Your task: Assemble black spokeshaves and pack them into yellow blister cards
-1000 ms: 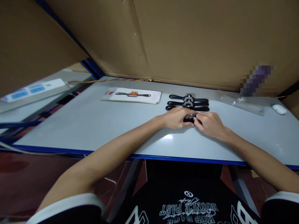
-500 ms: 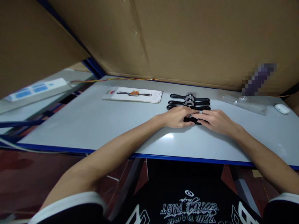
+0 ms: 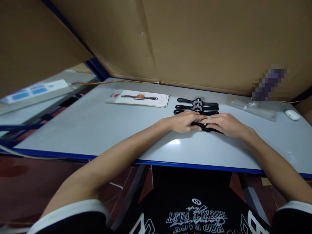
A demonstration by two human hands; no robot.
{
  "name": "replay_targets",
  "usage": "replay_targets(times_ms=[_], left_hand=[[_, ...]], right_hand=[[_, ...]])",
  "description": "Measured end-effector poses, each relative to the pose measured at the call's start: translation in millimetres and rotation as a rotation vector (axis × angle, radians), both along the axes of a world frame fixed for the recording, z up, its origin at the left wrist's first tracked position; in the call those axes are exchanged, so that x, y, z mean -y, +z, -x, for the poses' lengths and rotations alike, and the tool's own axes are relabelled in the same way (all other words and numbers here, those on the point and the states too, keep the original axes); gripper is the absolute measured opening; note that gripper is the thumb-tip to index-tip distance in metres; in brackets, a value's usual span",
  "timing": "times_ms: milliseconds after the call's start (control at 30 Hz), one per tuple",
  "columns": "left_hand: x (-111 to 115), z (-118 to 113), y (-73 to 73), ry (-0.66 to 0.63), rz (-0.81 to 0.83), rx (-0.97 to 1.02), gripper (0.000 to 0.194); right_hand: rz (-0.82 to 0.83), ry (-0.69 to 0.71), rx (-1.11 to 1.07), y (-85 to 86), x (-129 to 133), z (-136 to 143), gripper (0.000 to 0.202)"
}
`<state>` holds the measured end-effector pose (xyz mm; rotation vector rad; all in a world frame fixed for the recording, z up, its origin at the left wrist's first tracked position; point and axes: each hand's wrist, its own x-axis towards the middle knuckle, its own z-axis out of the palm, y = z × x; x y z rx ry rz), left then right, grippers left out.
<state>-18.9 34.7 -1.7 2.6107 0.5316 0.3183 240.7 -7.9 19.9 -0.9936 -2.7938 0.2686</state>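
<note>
A black spokeshave (image 3: 206,129) lies crosswise near the front of the table, partly covered by both hands. My left hand (image 3: 184,122) is closed round its left handle. The bent fingers of my right hand (image 3: 225,124) press at its middle, where a small bright spot shows, and its right handle emerges under that hand. What the fingertips touch is mostly hidden. Just beyond my hands are three more spokeshaves (image 3: 211,108) in a stacked row, with black handles and grey metal blades at the centre; the nearest is partly behind my left hand.
White printed cards (image 3: 159,101) picturing a spokeshave lie at the back left. Clear plastic bags (image 3: 262,112) and a white earphone-like case (image 3: 292,115) are at the right. Cardboard panels (image 3: 195,42) stand behind the table. A power strip (image 3: 36,91) rests on the left shelf.
My right hand has shifted slightly on the spokeshave, and more of its right handle now shows below the fingers. My left hand stays on the left handle. The view has moved a little.
</note>
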Motion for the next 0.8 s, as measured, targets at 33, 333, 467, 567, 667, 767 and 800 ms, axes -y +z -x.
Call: replay_targets(times_ms=[33,333,467,567,667,767,800], left_hand=[[-1,0,-0.3,-0.004,0.005,0.003,0.039],[-5,-2,-0.5,0.011,-0.009,-0.032,0.024],[-2,-3,-0.1,0.047,-0.079,-0.057,0.020],[0,-4,1.5,0.068,-0.111,-0.091,0.022],[2,-4,3.5,0.079,-0.142,-0.124,0.026],[5,-4,5.2,0.092,-0.175,-0.160,0.029],[6,-4,5.6,0.100,-0.182,-0.172,0.030]], right_hand=[[-0.006,0.002,-0.001,-0.5,-1,0,0.040],[0.012,-0.021,0.005,-3.6,-5,8,0.027],[0.060,-0.066,0.023,-0.1,-1,14,0.021],[0.128,-0.105,0.025,2.8,1,17,0.017],[0.174,-0.127,0.033,4.8,1,19,0.016],[0.184,-0.127,0.042,5.6,0,20,0.016],[0.180,-0.128,0.046,5.5,-1,21,0.016]])
